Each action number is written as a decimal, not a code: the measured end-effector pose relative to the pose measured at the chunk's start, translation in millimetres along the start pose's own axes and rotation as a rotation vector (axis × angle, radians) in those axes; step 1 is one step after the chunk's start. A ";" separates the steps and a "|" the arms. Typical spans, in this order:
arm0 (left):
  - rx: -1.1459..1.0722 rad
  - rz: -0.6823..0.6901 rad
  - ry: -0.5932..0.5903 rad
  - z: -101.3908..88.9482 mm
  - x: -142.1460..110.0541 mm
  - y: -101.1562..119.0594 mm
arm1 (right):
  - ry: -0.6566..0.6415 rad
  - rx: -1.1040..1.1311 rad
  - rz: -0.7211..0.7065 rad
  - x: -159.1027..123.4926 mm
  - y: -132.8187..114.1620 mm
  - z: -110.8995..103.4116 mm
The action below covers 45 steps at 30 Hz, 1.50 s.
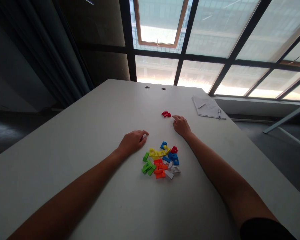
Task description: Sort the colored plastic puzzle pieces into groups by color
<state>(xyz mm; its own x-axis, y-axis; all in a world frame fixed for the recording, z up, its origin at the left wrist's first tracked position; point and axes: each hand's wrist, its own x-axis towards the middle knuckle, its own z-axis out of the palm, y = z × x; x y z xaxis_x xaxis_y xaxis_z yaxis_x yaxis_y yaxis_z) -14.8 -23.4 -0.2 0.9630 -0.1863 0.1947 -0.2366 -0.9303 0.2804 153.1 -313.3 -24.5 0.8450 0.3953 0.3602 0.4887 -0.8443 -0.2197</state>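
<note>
A large glazed wall (pixel 215 43) with dark mullions is seen beyond the far end of a pale worktop (pixel 65 166), and a dark curtain (pixel 47 56) is hung off to the left. Two round holes (pixel 147 87) are set near the far edge of the worktop. A heap of coloured plastic pieces (pixel 161 163) in red, blue, yellow, green, orange and white is gathered near the middle of the worktop, between the forearms. A sheet of paper (pixel 207 107) is laid near the far right edge, and a pen (pixel 219 114) is placed at its near corner. The left hand (pixel 132 142) is rested on the worktop near the heap, on its far left side, with the fingers curled down; whether its grip is clamped on anything cannot be told. The right hand (pixel 181 126) is laid palm down beyond the heap, its grip open and empty. Its fingertips (pixel 173 117) are placed just beside a lone red piece (pixel 166 114), which is not touched.
</note>
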 end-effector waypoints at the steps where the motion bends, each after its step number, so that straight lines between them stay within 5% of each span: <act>1: -0.001 0.005 0.002 0.2 -0.1 -0.4 | -0.001 0.017 -0.010 -4.1 0.4 -0.8; 10: 0.008 0.011 -0.001 -1.5 -0.5 0.7 | 0.048 0.393 -0.267 -60.7 -7.0 -18.5; 15: 0.019 0.008 -0.002 -0.8 -0.6 0.7 | -0.163 0.699 -0.340 -96.5 -13.3 -45.4; 19: 0.028 0.014 0.003 -0.6 -1.0 0.7 | -0.321 0.701 -0.399 -104.7 -15.8 -58.9; 23: 0.031 0.011 0.004 -1.1 -1.2 0.6 | -0.296 0.589 -0.417 -102.2 -18.0 -57.4; 33: 0.057 0.002 0.025 0.8 -0.5 3.3 | 0.026 0.129 -0.158 -80.8 -10.6 -33.3; 45: 0.054 0.002 0.018 -1.5 -0.1 5.6 | -0.008 0.011 -0.115 -13.3 -14.0 -7.7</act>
<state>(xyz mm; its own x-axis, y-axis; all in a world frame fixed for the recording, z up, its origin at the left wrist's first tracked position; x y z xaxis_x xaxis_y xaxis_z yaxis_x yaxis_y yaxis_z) -16.5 -28.2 2.8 0.9599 -0.1826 0.2127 -0.2306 -0.9457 0.2289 133.4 -309.6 -19.2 0.7848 0.4924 0.3763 0.5850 -0.7891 -0.1876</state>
